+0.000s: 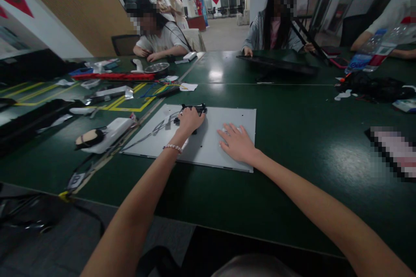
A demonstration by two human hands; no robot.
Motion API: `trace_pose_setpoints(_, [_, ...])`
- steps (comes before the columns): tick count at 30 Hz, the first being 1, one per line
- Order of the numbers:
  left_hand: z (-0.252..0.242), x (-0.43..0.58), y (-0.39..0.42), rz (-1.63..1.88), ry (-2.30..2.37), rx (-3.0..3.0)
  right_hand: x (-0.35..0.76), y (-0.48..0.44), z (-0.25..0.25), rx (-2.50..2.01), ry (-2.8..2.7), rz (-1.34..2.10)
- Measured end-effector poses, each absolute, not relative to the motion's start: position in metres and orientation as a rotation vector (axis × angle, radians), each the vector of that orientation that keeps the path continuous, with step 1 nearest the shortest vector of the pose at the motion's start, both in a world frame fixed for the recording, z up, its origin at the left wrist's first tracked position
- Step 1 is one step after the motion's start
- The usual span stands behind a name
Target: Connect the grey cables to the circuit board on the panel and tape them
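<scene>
A flat white panel [214,156] lies on the green table in front of me. Over a small black bracket-like part [199,108] near the panel's far edge rests my left hand [190,120], a bead bracelet at its wrist. Its fingers bend down over the part and partly hide it; I cannot make out whether they grip it. Grey cables [157,127] run from there to the panel's left corner. My right hand [237,142] lies flat on the right side of the panel, fingers spread, holding nothing.
A white power strip [113,134] with a tan pad-like item [89,138] sits left of the panel. Beyond are loose wires, a red strip [113,76] and black housings. A pixelated phone-like object [394,151] and bottles [365,52] stand right. Two people sit opposite, one holding a dark panel [279,66].
</scene>
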State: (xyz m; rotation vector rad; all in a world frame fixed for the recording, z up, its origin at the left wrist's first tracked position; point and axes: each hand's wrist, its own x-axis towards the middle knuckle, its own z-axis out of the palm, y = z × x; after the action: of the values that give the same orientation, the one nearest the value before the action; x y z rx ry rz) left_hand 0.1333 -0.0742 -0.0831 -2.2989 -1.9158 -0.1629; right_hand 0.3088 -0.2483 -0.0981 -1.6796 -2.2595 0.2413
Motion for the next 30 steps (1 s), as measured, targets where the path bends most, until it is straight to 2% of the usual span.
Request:
trace_pose_setpoints(5, [-0.078, 0.134, -0.072, -0.151, -1.983, -2.278, 0.309, -0.249, -0.096, -1.704, -2.268, 0.255])
trace_pose_setpoints(11, [-0.070, 0.133, -0.066, -0.098, -1.700, -2.477, 0.309, -0.249, -0.097, -1.683, -2.258, 0.227])
trace_pose_setpoints(22, [-0.065, 0.121, -0.028, 0.028, -1.764, -2.667, 0.310, -0.247, -0.096, -1.683, -2.262, 0.243])
trace_pose_setpoints(30, [-0.035, 0.038, -0.016, -0.011, -1.755, -2.574, 0.311, -0.249, -0.094, -1.676, -2.274, 0.258])
